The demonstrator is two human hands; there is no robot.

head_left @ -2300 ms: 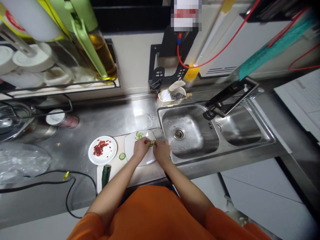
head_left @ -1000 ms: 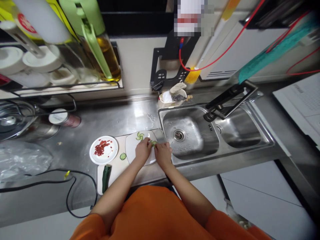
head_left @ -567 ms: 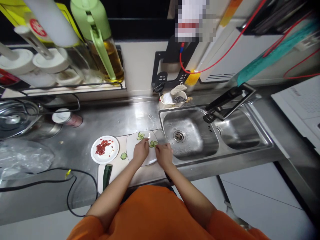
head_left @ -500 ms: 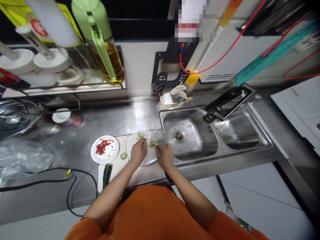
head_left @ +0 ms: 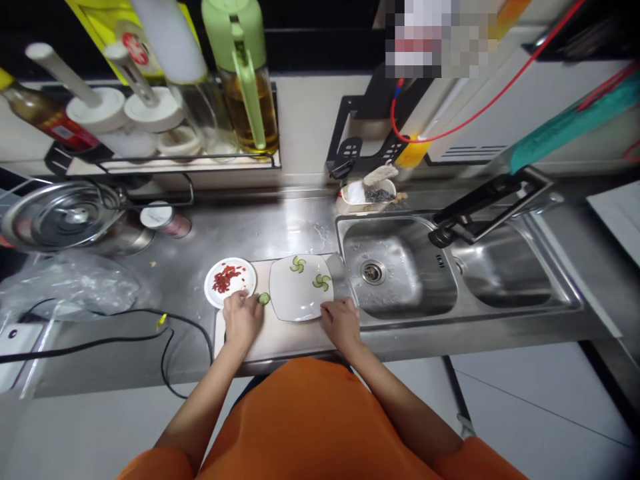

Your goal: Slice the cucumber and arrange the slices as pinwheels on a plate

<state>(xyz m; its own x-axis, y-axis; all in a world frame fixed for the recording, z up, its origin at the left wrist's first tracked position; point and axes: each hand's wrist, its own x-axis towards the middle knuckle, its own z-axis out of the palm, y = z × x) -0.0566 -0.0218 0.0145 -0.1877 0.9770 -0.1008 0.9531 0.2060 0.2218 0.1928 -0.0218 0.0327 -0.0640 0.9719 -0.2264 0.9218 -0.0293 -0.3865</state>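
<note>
My left hand [head_left: 243,320] is over the left of the cutting board [head_left: 287,340], its fingers apart beside a small stack of cucumber slices [head_left: 263,299] and close to the rim of a round white plate [head_left: 212,287] holding small red pieces [head_left: 229,277]. The dark green cucumber piece is hidden, apparently under this hand. A squarish white plate [head_left: 295,297] lies on the board with two pinwheels of cucumber slices, one near its top edge [head_left: 298,265] and one at its right [head_left: 321,282]. My right hand [head_left: 343,321], loosely bent and gripping nothing visible, is at that plate's lower right edge.
A double steel sink [head_left: 400,267] with a black faucet [head_left: 465,207] lies to the right. At left are a lidded pot [head_left: 75,217], a plastic bag [head_left: 75,287], a small jar [head_left: 167,220] and a black cable [head_left: 195,320]. An oil bottle [head_left: 250,100] stands on the shelf above.
My left hand has left the squarish plate and moved left to the cucumber slices. My right hand has drawn back from the right pinwheel to the plate's edge. The view has shifted left.
</note>
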